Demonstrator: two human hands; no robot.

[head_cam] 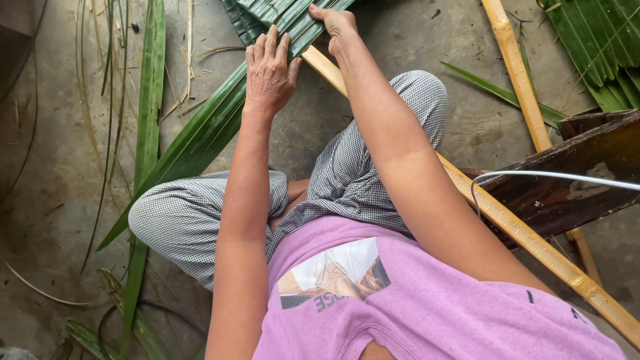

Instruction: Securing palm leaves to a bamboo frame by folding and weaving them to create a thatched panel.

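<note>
A long yellow palm stem (493, 213) runs diagonally from beside my hip to my hands. Green leaflets (200, 133) fan leftward under my left hand (269, 73), fingers pressed flat. My right hand (337, 27) pinches folded leaflets (293, 20) beyond.

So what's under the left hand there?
The left hand lies flat on green palm leaves, beside the pale stalk. Concrete floor shows around them. What the palm covers cannot be seen.

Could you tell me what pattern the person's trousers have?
The trousers show a fine grey-and-white check, clearest in the head view.
</note>
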